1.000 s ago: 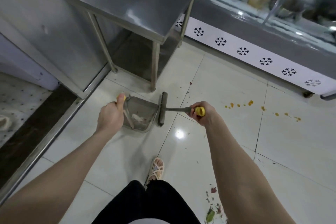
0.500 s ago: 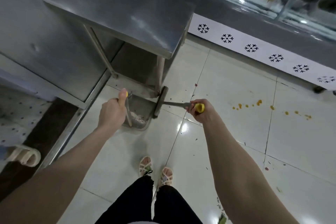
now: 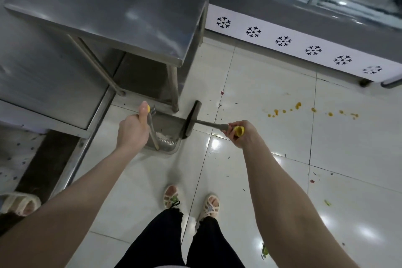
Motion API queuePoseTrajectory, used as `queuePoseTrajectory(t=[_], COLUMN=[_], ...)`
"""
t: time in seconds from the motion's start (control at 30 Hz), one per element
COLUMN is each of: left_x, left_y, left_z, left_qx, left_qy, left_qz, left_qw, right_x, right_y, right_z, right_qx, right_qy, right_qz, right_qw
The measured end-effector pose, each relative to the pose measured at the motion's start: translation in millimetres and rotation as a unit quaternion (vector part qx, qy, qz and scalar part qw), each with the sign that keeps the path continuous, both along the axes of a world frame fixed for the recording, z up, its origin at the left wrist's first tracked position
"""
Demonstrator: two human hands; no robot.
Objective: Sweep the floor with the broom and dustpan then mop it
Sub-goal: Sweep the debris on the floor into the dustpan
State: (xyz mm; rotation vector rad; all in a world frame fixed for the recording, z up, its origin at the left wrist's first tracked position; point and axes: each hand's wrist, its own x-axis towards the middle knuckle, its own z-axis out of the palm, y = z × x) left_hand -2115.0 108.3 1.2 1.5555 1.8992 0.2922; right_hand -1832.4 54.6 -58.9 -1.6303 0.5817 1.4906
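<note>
Yellow caps (image 3: 238, 131) top both handles. The left grip (image 3: 132, 130) is curled round the handle of the dustpan (image 3: 168, 123), thumb laid along the shaft up to the cap. The right grip (image 3: 241, 136) is curled round the handle of the broom (image 3: 192, 118), just under its cap.

**Position.** The dustpan rests on the floor (image 3: 261, 180) directly ahead of the left grip, mouth toward the right grip, with pale debris inside. The broom's head stands at that mouth, between the two grips. Whether it touches the lip cannot be told. By judgement, sweeping is under way and mopping has not begun. No mop is in view.

**Faults to guard against**
1. Collision. The leg (image 3: 174, 89) of the steel bench (image 3: 119, 6) stands just beyond the dustpan. A long stroke may knock the broom or dustpan against it and shake debris out.
2. Spillage. Lifting the dustpan mouth-down would let the load slide back out.
3. Smearing. The orange spill (image 3: 298, 105), far out beyond the right grip, looks wet. Brushing it would likely spread it and foul the bristles, so it is better left for the mop. It is also a slip risk on glossy tile.
4. Tracking. Green scraps (image 3: 327, 202) lie behind the right grip, near the feet. Treading on them would carry them about.

**Markings.** No brand, label or readable text is visible. A white band (image 3: 282, 41) of black snowflake symbols runs along the cabinet (image 3: 282, 2) beyond the right grip.
</note>
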Motion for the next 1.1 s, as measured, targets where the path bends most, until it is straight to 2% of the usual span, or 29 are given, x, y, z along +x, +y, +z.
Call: queuePoseTrajectory(t=[0.4, 0.53, 0.83, 1.1], left_x=[90, 114, 141, 143], left_y=[-72, -94, -110, -77], left_z=[-5, -14, 5, 11], left_qx=[-0.010, 0.029, 0.041, 0.026], left_qy=[0.013, 0.020, -0.021, -0.010], left_qz=[-0.040, -0.115, -0.087, -0.064], left_qw=[0.999, 0.993, 0.995, 0.998], right_x=[106, 136, 173, 162], right_y=[-143, -175, -173, -120], right_z=[15, 25, 50, 45], right_qx=[-0.023, -0.035, 0.014, 0.038], right_qy=[-0.011, -0.033, -0.057, -0.056], right_qz=[-0.028, -0.038, -0.004, 0.012], right_qw=[0.999, 0.998, 0.998, 0.998])
